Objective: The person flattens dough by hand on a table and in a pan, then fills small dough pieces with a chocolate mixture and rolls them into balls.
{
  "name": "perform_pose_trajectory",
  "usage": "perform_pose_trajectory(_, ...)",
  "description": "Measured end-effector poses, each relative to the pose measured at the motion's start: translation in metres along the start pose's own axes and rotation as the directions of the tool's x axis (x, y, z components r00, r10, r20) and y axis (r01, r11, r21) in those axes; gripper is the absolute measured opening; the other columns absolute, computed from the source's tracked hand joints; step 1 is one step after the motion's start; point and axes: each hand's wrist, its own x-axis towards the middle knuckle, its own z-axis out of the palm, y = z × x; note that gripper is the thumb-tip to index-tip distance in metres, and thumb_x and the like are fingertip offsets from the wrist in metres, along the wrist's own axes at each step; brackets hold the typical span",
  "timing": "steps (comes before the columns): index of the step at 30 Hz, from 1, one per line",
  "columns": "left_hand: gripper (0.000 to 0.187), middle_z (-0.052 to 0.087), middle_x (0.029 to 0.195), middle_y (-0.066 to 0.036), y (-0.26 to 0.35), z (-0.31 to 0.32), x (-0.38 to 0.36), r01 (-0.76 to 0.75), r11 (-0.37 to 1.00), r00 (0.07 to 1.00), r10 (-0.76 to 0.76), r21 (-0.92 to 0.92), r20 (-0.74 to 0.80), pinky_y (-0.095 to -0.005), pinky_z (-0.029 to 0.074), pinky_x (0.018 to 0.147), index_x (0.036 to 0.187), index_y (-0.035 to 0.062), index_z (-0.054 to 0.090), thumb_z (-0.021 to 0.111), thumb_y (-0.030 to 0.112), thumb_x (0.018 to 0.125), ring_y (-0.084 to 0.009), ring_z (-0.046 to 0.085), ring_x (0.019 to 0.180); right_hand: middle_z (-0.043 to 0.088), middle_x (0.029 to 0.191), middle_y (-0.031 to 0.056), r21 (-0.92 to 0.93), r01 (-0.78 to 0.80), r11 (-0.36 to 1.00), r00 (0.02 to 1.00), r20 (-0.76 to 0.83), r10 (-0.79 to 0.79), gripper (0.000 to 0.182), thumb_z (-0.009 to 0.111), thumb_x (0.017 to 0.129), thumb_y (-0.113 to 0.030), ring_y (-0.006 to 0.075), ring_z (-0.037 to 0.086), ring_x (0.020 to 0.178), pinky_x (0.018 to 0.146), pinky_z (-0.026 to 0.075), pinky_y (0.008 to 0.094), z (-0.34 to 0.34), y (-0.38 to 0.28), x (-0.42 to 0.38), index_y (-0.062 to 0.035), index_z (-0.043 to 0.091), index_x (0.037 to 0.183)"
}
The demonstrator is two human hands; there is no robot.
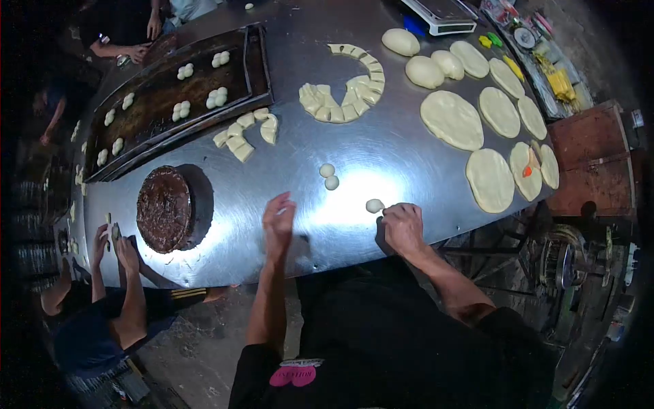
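My right hand point(403, 228) is closed, its fingertips pinched at the edge of a small piece of dough point(374, 205) on the steel table. What lies under the curled fingers is hidden. My left hand point(278, 221) is raised over the table, fingers loosely bent and apart, holding nothing. Beyond and between the hands sit two small dough balls, one point(327, 170) touching the other point(332, 183). Farther back, a curved strip of cut dough pieces point(368, 88) lies on the metal, and a shorter group of cut pieces point(240, 146) is beside the dark baking tray point(262, 82).
A round pan of dark brown filling point(163, 208) stands at left, near a co-worker's hands point(125, 251). Clusters of dough balls sit in the tray. Flattened dough rounds point(451, 120), larger dough lumps point(400, 42) and a scale point(443, 17) occupy the right side. Another person's hand point(138, 52) is behind the tray.
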Motion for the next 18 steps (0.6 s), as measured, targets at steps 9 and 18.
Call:
perform_pose_trajectory(9,0.033,0.065,0.097,-0.022,-0.027,-0.088,0.119,-0.003,0.782,0.906,0.265,0.623,-0.329,-0.0408,0.051,0.078,0.1,0.0017,0.069,0.068,0.027,0.079,-0.0338,0.064,0.083,0.059,0.086,0.0046,0.147,0.204,0.968,0.964,-0.201,-0.173,0.006,0.067,0.077,-0.009,0.0269,0.054,0.085,0.08,0.04,0.0433,0.034,0.044,0.029,-0.0115,0.064,0.082)
perform_pose_trajectory(18,0.033,0.063,0.088,-0.022,-0.03,-0.046,0.19,0.054,0.758,0.921,0.214,0.65,-0.325,-0.0456,0.049,0.075,0.096,-0.0015,0.062,0.068,0.024,0.076,-0.0381,0.062,0.082,0.059,0.077,0.0137,0.196,0.29,0.937,0.953,-0.147,-0.265,0.004,0.061,0.081,-0.005,0.034,0.055,0.078,0.068,0.041,0.045,0.03,0.016,0.036,-0.0019,0.06,0.079)
